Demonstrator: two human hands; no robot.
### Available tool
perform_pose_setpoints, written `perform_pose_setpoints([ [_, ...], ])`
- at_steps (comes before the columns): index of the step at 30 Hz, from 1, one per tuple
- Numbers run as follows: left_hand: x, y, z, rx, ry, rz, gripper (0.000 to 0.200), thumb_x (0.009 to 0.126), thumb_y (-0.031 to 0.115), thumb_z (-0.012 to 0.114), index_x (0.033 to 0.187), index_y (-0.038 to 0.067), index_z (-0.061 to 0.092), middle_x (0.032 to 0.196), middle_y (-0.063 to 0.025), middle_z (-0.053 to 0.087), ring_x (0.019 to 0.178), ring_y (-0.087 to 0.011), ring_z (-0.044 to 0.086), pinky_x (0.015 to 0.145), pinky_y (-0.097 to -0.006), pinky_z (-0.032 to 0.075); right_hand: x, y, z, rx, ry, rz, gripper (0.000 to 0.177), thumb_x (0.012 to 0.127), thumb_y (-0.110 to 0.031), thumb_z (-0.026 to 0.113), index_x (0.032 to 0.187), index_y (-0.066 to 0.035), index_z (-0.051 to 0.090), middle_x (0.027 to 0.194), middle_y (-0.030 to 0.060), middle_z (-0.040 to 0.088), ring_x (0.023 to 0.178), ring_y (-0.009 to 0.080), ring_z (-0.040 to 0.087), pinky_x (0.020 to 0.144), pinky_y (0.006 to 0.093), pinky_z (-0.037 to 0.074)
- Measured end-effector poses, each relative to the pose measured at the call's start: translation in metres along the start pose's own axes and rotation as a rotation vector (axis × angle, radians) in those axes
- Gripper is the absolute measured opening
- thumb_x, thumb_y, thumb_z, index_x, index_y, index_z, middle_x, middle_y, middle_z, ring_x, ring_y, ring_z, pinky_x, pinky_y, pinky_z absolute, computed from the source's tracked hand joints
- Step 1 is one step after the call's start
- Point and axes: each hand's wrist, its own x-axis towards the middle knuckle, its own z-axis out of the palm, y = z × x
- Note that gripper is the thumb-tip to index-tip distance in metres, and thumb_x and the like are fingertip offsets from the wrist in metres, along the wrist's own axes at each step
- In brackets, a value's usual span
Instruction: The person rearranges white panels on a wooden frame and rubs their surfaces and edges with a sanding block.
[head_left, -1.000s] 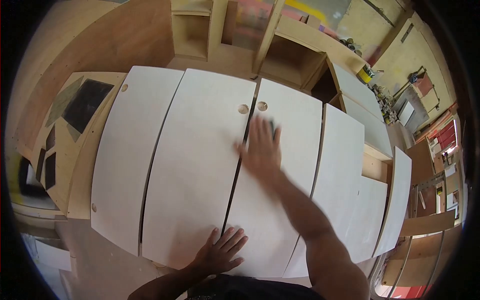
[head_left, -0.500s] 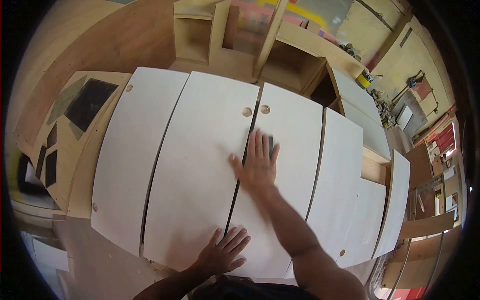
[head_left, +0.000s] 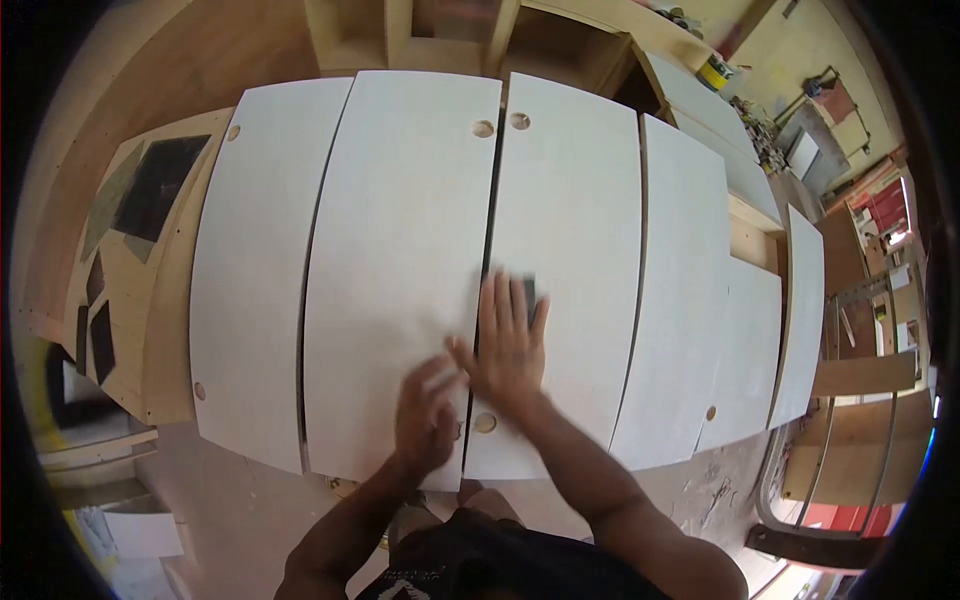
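Observation:
Several white panels lie side by side with dark gaps between them. On the middle-right panel (head_left: 575, 200), my right hand (head_left: 510, 345) lies nearly flat over a small dark pad (head_left: 530, 292), which shows between its fingers. My left hand (head_left: 428, 412) hovers over or touches the lower part of the middle-left panel (head_left: 390, 230); it is blurred, fingers apart and a little curled, and nothing shows in it. Round holes mark the panels, one of them (head_left: 485, 423) just below my right hand.
Dark and grey sheets (head_left: 160, 190) lie on a wooden board at the left. Open wooden cabinets (head_left: 565, 60) stand beyond the panels. A yellow tin (head_left: 714, 73) is at the upper right, and a metal-framed rack (head_left: 850, 440) stands at the right.
My right hand has come closer to me along the panel with the dark pad. My left hand, flat on the panel before, has lifted and curled somewhat. The view has tilted down.

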Motion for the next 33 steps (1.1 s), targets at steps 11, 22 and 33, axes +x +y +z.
perform_pose_setpoints([
  [11, 0.293, -0.012, 0.033, 0.581, -0.206, 0.164, 0.069, 0.105, 0.057, 0.052, 0.160, 0.016, 0.045, 0.170, -0.0228, 0.031, 0.157, -0.0463, 0.025, 0.125, -0.0611, 0.024, 0.092, 0.035, 0.007, -0.038, 0.206, 0.105, 0.087, 0.103, -0.054, 0.053, 0.163, 0.003, 0.028, 0.172, 0.0191, 0.028, 0.160, 0.0371, 0.025, 0.126, 0.0686, 0.014],
  [22, 0.272, -0.060, 0.099, 0.883, -0.233, 0.231, 0.081, 0.103, 0.075, 0.034, 0.170, 0.030, 0.025, 0.177, -0.0155, 0.017, 0.163, -0.0384, 0.011, 0.129, -0.0645, 0.006, -0.181, -0.064, 0.011, 0.235, -0.202, 0.158, 0.098, 0.095, -0.060, 0.062, 0.162, 0.005, 0.033, 0.170, 0.0238, 0.029, 0.159, 0.0410, 0.024, 0.122, 0.0733, 0.015],
  [33, 0.283, -0.069, 0.100, 0.970, -0.217, 0.275, 0.080, 0.102, 0.075, 0.038, 0.169, 0.034, 0.026, 0.177, -0.0132, 0.020, 0.163, -0.0369, 0.016, 0.128, -0.0643, 0.010, -0.143, -0.051, 0.031, 0.150, 0.093, 0.217, 0.081, 0.100, -0.055, 0.058, 0.161, -0.006, 0.041, 0.167, 0.0150, 0.040, 0.155, 0.0320, 0.034, 0.124, 0.0638, 0.023],
])
